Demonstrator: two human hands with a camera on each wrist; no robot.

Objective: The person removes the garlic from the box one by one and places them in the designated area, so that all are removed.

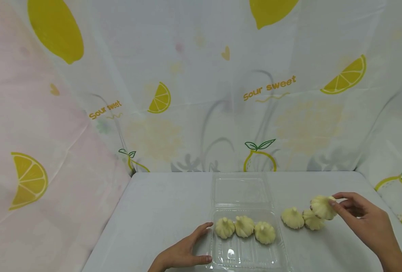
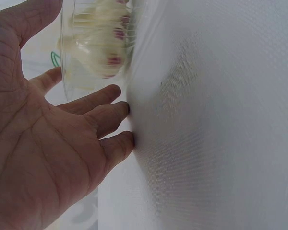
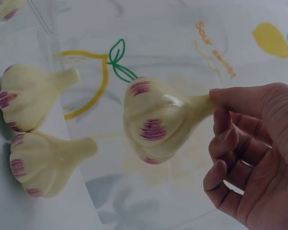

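Note:
My right hand [image 1: 367, 219] pinches a garlic bulb [image 3: 156, 120] by its stem, thumb against fingers, and holds it raised. The bulb is cream with purple streaks. Behind it in the head view, two more garlic bulbs [image 1: 292, 218] sit side by side on the table, right of a clear plastic clamshell box [image 1: 245, 257]. Three garlic bulbs [image 1: 244, 226] lie in a row inside the box. At the box's left wall is my left hand [image 1: 184, 249], its fingers extended and thumb spread near the rim [image 2: 65, 62].
The box's clear lid [image 1: 240, 190] lies folded back toward the rear of the white table [image 1: 160, 211]. A lemon-printed cloth [image 1: 201, 94] hangs as a backdrop behind the table and along its sides.

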